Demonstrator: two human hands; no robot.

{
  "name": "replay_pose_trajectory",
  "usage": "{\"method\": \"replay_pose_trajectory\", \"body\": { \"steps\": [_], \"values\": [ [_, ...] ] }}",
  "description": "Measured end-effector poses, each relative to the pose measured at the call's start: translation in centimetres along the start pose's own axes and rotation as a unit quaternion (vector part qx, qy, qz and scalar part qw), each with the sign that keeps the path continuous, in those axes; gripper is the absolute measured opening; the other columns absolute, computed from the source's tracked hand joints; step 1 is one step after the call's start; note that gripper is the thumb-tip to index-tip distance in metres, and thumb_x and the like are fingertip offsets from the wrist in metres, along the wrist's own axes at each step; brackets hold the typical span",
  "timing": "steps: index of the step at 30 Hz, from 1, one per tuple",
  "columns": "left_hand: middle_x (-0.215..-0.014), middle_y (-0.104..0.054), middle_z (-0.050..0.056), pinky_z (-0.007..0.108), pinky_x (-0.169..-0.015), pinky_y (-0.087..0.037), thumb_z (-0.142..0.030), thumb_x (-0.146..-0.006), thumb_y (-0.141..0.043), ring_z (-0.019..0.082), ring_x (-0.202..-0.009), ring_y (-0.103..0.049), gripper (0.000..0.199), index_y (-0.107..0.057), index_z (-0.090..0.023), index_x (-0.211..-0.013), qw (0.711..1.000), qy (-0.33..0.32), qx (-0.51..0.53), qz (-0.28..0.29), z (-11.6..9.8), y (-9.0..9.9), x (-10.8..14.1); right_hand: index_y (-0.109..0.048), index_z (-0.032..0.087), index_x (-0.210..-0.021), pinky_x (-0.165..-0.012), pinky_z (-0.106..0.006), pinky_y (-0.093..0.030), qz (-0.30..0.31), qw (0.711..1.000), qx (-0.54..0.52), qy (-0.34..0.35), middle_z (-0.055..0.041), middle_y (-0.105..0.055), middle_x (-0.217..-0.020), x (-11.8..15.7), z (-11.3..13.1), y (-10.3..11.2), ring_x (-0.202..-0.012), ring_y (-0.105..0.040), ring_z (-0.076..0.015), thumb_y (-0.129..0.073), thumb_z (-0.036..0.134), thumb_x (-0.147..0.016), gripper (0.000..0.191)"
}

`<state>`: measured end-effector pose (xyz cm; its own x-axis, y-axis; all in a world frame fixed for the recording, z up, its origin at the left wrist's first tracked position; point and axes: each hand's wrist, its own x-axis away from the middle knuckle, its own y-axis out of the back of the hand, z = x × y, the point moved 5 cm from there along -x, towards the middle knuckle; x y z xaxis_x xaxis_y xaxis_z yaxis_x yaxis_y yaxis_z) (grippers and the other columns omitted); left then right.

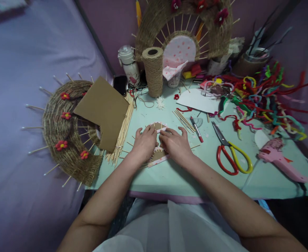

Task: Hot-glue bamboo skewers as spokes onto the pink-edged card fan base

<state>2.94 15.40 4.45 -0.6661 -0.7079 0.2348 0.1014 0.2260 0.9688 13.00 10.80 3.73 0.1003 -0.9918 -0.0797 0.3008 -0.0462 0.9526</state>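
Observation:
A small cardboard piece (158, 161) with pink-dotted white edging lies on the pale green table, thin sticks radiating from it. My left hand (145, 142) rests on its left part, fingers bent and pressed to it. From the right, my right hand (177, 144) presses the piece with curled fingers, its fingertips close to those of my left hand. Both hands cover much of the piece, and what lies under the fingertips is hidden. Beyond my right hand are loose sticks (184, 120) and a red-and-black pen (196, 129).
Scissors (227, 150) and a pink glue gun (280, 159) lie right. Colourful pipe cleaners (264, 94) crowd the back right. A twine spool (154, 71) and white bottle (129, 65) stand behind. Brown cardboard (103, 112), a stick bundle (122, 134) and a woven twine arch (61, 129) are left.

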Motion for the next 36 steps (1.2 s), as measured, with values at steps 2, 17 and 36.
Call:
{"method": "replay_pose_trajectory", "body": {
  "steps": [2, 17, 36],
  "values": [
    [-0.155, -0.040, 0.014, 0.053, -0.114, -0.026, -0.019, -0.094, -0.054, 0.027, -0.146, -0.030, 0.038, -0.052, -0.016, -0.133, 1.000, -0.002, 0.004, 0.002, 0.0, 0.0, 0.0, -0.068, 0.023, -0.092, -0.107, -0.052, -0.018, 0.001, 1.000, -0.005, -0.001, -0.0031, -0.071, -0.121, 0.0, 0.0, 0.1, -0.126, -0.052, -0.0250, -0.056, 0.015, -0.092, 0.014],
    [-0.151, -0.046, 0.012, 0.052, -0.115, -0.027, -0.022, -0.092, -0.057, 0.028, -0.142, -0.037, 0.042, -0.053, -0.020, -0.134, 1.000, 0.005, 0.023, -0.020, 0.2, 0.6, 0.2, -0.064, 0.023, -0.106, -0.106, -0.053, -0.020, 0.011, 0.999, -0.052, -0.011, -0.0059, -0.064, -0.135, 0.5, -0.3, 0.0, -0.128, -0.051, -0.0265, -0.051, 0.014, -0.092, 0.020],
    [-0.146, -0.052, 0.012, 0.053, -0.114, -0.028, -0.022, -0.092, -0.056, 0.027, -0.139, -0.042, 0.039, -0.055, -0.019, -0.131, 0.999, 0.006, 0.038, -0.013, -0.3, 1.1, 0.6, -0.063, 0.022, -0.109, -0.105, -0.054, -0.026, 0.037, 0.994, -0.100, -0.007, -0.0091, -0.058, -0.142, 0.9, -0.5, -0.2, -0.128, -0.052, -0.0259, -0.039, 0.011, -0.095, 0.029]
  ]
}}
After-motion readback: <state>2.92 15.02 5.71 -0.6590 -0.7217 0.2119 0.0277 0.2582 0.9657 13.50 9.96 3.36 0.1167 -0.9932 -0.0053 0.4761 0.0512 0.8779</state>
